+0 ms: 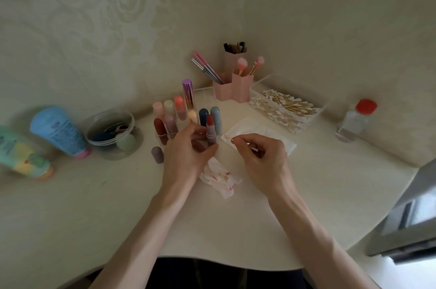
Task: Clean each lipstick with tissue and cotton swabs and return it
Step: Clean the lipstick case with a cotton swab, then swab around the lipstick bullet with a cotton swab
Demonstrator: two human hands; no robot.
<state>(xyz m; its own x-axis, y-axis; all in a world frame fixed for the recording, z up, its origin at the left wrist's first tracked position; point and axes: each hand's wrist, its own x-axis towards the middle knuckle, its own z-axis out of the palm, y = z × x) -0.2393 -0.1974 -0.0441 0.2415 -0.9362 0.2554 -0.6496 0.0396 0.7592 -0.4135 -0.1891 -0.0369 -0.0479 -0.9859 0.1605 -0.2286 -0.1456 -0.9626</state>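
I have both hands clamped on their work, close together but not touching. The left hand (186, 149) curls round the base of an open lipstick (209, 131), which stands upright with its red bullet exposed just in front of the clear rack (200, 89). The right hand (259, 156) pinches a cotton swab (230, 138) whose pink-stained tip points toward the lipstick without reaching it.

Below the hands I see a crumpled tissue (219, 176) with red smears lying on the bench (118, 206). A flat white sheet (264, 129) lies behind the right hand. The rack holds the other lipsticks (179, 109) upright, and a loose mauve cap (157, 154) lies left of the left hand.

Further out are a clear box of swabs (283, 109), pink brush holders (236, 90), a red-capped bottle (356, 121), a round tub (113, 133) and two tubes (59, 130) at far left.
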